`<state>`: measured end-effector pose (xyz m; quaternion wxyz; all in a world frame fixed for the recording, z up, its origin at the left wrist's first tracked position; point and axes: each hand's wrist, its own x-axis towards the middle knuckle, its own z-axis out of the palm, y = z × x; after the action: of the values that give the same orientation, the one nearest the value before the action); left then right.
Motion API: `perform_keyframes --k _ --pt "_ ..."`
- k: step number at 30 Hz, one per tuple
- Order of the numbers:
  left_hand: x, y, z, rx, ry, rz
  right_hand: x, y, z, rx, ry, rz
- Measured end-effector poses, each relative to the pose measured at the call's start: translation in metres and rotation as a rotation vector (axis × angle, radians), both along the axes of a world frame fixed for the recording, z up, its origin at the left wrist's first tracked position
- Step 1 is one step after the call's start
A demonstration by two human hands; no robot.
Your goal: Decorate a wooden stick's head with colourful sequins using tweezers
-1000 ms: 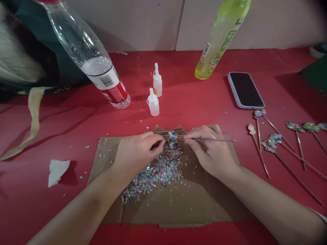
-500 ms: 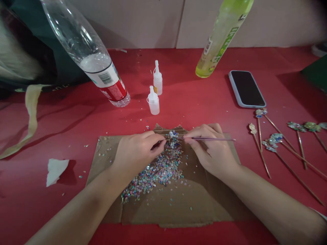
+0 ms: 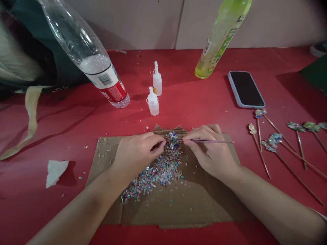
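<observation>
— Head view: a pale wall [image 3: 114,23] rises behind the red-covered table [image 3: 184,98]. Why the cardboard sheet [image 3: 196,204] there?

— It lies by the near edge beneath glitter flakes [image 3: 158,173], seemingly to catch strays.

— And the hands?

— The left hand [image 3: 138,156] curls nearly shut beside a sparkling cluster [image 3: 172,139] at the cardboard's far edge; whether it grips anything, I cannot tell. The right hand [image 3: 211,153] pinches slim pointed tweezers [image 3: 206,140], their tip reaching that cluster.

— The rest?

— Decorated sticks [image 3: 274,139] lie toward the table's right edge, away from the flakes.
</observation>
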<state>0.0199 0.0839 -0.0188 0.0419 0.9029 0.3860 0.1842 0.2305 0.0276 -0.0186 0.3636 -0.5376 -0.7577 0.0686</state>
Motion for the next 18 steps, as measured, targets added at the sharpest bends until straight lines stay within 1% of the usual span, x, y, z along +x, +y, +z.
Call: perform_keyframes --k 3,5,7,10,12,18 --pt "0.0 0.0 0.0 0.013 -0.008 -0.007 0.0 0.0 0.0 -0.015 0.01 -0.004" --pt "0.001 0.0 0.0 0.007 -0.012 0.0 0.001 -0.001 -0.001 -0.019 0.073 -0.02" --pt "0.001 0.001 0.001 -0.036 -0.023 0.025 0.002 -0.001 -0.003 -0.014 0.226 -0.071" --pt "0.002 0.001 0.004 -0.154 -0.079 0.08 0.004 0.002 -0.006 -0.005 0.509 -0.171" --pt "0.002 0.002 0.006 -0.217 -0.137 0.105 0.005 0.005 -0.007 0.002 0.615 -0.207" --pt "0.0 0.002 0.01 -0.309 -0.22 0.194 0.004 0.009 -0.003 -0.024 0.701 -0.208"
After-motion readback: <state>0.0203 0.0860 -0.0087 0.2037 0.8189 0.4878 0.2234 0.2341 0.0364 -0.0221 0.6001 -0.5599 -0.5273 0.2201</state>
